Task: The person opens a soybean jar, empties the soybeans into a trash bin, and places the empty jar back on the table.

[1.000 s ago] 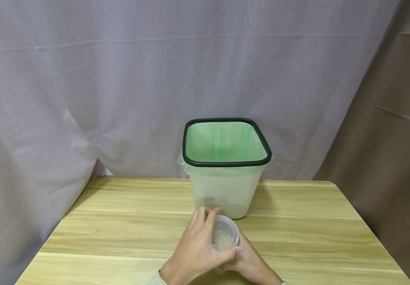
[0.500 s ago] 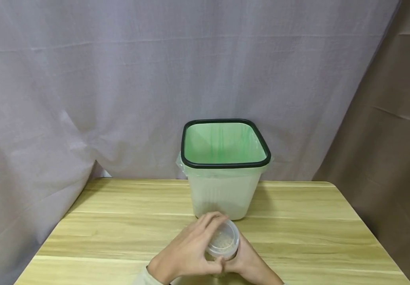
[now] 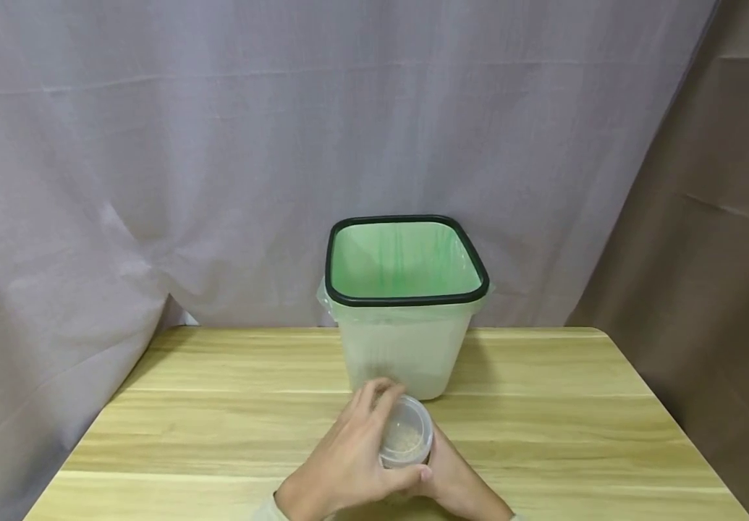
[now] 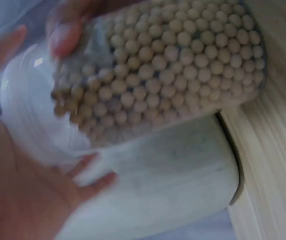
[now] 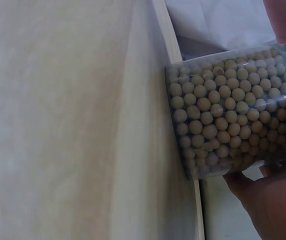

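Clear jar (image 3: 405,440) of small round beans (image 4: 183,65) sits near edge of tabletop (image 3: 218,427), just in front of bin (image 3: 405,340). Left hand (image 3: 348,463) grips its lid (image 3: 407,416), right hand (image 3: 455,481) grips the body. Risk: lid pops free abruptly, jar tilts, beans scatter.

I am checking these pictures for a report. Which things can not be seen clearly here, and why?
- Head view: the jar sides are covered by the left hand and right hand; whether its lid is loose cannot be told.
- Head view: the bottom of the bin is hidden by its own walls.
- Left wrist view: blurred; the lid edge is unclear.
- Right wrist view: the jar's top is cut off by the frame edge, and the right hand's grip mostly too.
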